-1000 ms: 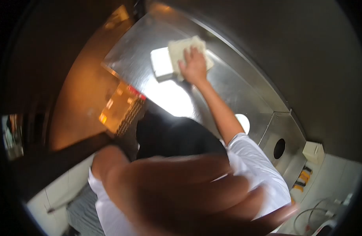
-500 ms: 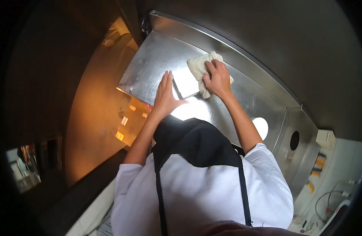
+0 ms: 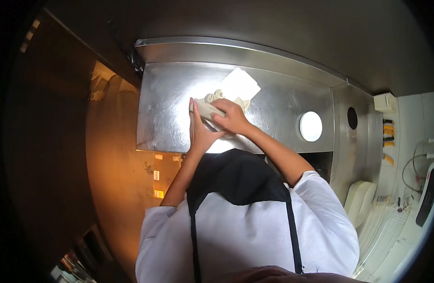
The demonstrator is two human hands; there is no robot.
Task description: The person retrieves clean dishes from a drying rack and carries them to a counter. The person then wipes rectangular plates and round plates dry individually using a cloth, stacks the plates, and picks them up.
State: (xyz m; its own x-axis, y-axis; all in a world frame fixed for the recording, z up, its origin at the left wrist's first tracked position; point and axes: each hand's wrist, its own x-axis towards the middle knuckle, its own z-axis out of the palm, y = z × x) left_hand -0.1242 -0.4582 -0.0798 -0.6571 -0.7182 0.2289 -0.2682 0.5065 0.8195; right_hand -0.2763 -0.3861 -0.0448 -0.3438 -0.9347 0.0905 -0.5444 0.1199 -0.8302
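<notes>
My right hand [image 3: 230, 116] is closed on a bunched cream cloth [image 3: 205, 110] over the steel counter [image 3: 165, 122]. Facing it, my left hand [image 3: 201, 133] has its fingers stretched out together and its thumb spread toward the right. The cloth's left end touches those fingers. Just beyond the cloth lies a white rectangular thing [image 3: 240, 85], lit brightly, its kind unclear. A short dark edge shows between my hands under the cloth; what it belongs to is hidden.
A round white thing [image 3: 311, 126] sits on the counter to the right. The raised steel backsplash [image 3: 245, 47] runs along the back. Several yellow-and-black handles [image 3: 389, 137] line the tiled wall at right. An orange-lit panel [image 3: 115, 151] stands at left.
My right hand and the cloth have moved left and nearer to me, meeting my left hand. The view has turned, so the counter now appears level.
</notes>
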